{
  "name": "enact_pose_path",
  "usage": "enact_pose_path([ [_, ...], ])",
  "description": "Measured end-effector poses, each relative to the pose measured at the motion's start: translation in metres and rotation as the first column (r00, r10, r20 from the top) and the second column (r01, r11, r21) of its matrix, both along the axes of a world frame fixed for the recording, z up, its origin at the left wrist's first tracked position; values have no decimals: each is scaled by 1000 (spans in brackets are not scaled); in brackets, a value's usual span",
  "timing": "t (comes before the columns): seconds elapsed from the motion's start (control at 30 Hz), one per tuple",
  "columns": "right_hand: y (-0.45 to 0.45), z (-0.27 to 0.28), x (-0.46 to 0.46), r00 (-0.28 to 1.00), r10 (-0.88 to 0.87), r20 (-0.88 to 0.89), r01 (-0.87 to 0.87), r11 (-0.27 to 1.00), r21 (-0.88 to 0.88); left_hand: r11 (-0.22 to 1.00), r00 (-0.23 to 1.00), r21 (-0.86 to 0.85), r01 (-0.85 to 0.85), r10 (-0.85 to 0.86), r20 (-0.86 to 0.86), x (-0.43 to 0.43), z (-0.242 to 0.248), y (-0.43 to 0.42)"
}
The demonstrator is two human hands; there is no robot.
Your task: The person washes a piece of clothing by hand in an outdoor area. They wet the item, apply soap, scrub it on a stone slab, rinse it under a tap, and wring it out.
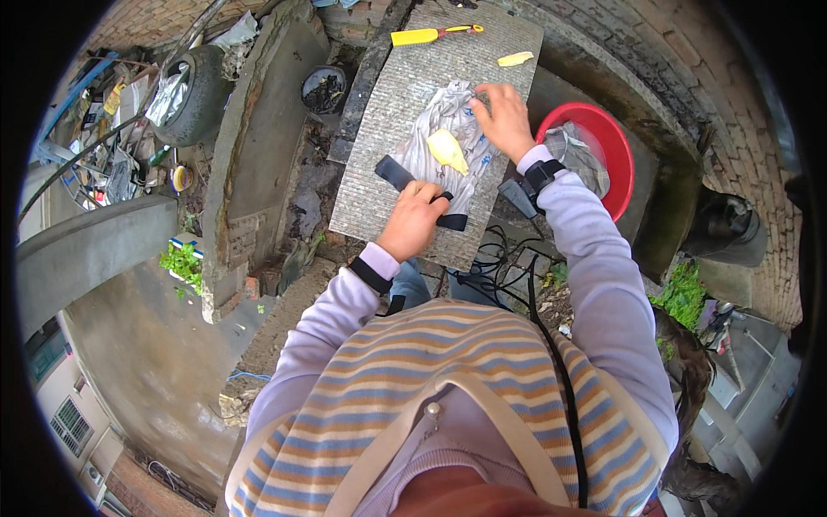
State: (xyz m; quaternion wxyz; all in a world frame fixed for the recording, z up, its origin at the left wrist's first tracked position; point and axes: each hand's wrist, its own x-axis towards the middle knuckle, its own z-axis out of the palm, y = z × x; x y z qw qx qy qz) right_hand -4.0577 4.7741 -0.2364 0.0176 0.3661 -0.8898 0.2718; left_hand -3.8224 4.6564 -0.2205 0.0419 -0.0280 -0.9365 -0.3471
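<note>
A wet, pale printed garment (423, 126) with dark bands lies spread on a ribbed stone slab (362, 207). My left hand (417, 216) is closed on the dark band (394, 173) at its near end. At the garment's upper right edge is my right hand (504, 119), thumb and fingers bent; whether they pinch the fabric cannot be made out. On the garment between my hands rests a yellow piece that looks like soap (447, 152). Farther up the slab are a yellow brush (417, 37) with bristles and a smaller yellow piece (515, 59).
To the right stands a red basin (620, 161) with grey checked cloth (575, 155) inside. A dark bucket (323, 90) sits left of the slab, beside a low concrete wall (252, 148). Black cables (497, 252) hang near my legs, below a grey box (517, 197).
</note>
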Motion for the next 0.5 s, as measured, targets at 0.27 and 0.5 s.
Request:
enact_pose_path([
  [0.27,53,-25,-92,985,144,99,-155,982,109,996,999,81,-30,28,27,-6,-5,-1],
  [0.5,18,-23,-147,985,115,-131,-123,991,-53,997,998,51,-52,49,51,-9,-6,3],
])
